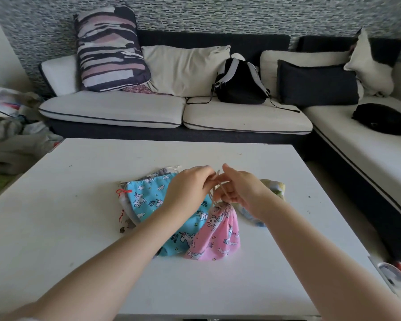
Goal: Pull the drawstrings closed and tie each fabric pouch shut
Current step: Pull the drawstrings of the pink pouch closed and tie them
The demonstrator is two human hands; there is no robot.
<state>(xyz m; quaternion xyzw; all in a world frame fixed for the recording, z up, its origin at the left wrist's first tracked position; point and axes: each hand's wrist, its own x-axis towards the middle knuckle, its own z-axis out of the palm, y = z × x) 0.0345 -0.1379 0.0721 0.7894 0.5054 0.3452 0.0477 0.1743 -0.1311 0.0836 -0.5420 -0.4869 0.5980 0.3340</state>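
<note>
Near the middle of a white table [79,228], both the left hand [188,188] and right hand [241,188] pinch thin cords [214,193] above a soft, light pink pouch [218,232], its gathered neck likely the best hold.

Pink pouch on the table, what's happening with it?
A person is tying it shut. Both hands, left hand and right hand, pinch the drawstrings above the pink pouch, whose neck is already gathered. It stands on the white table, overlapping a flat blue unicorn pouch.
</note>
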